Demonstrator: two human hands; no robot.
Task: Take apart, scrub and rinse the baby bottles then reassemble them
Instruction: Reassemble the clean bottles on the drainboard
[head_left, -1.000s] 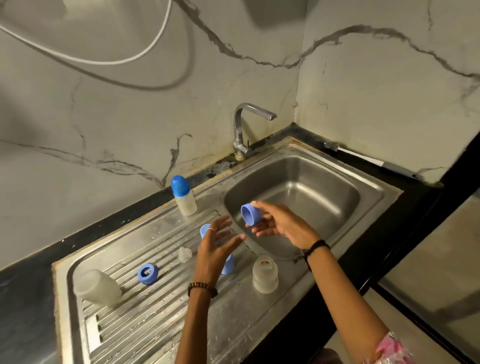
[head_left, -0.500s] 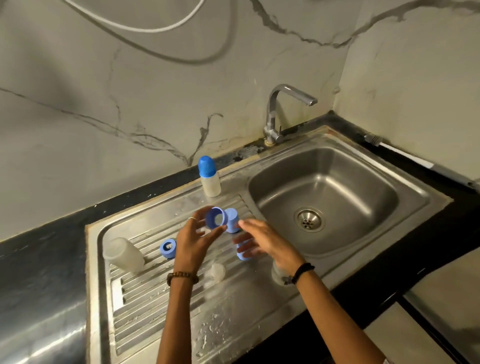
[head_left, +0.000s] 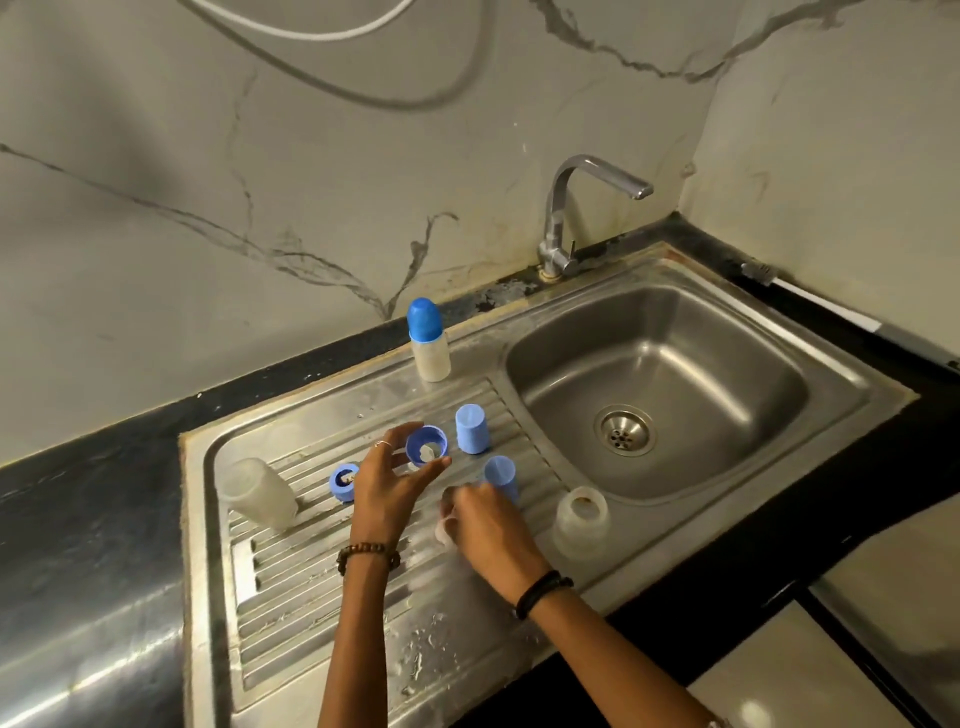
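Both forearms reach in from the lower edge over the ribbed drainboard (head_left: 291, 587) of the steel sink unit. The left hand (head_left: 387, 486), palm down with a ring on one finger, pinches a blue collar ring (head_left: 427, 445) between thumb and fingertips; the ring is tilted so that its open mouth faces up toward the camera. The right hand (head_left: 488, 525) lies lower, knuckles up, fingers curled down around a clear teat (head_left: 442, 527) at the drainboard surface; only the teat's edge shows. Two blue caps stand upright, closed ends up: one cap (head_left: 471, 429) just beyond the ring, the second cap (head_left: 501, 475) touching the right fingertips. A second blue collar ring (head_left: 343, 482) lies left of the left hand. An empty bottle body (head_left: 258, 493) lies on its side at the far left, long axis across the ribs. Another bottle body (head_left: 582, 521) stands upright, mouth up, near the basin (head_left: 727, 395). An assembled bottle (head_left: 429, 340) stands upright at the back.
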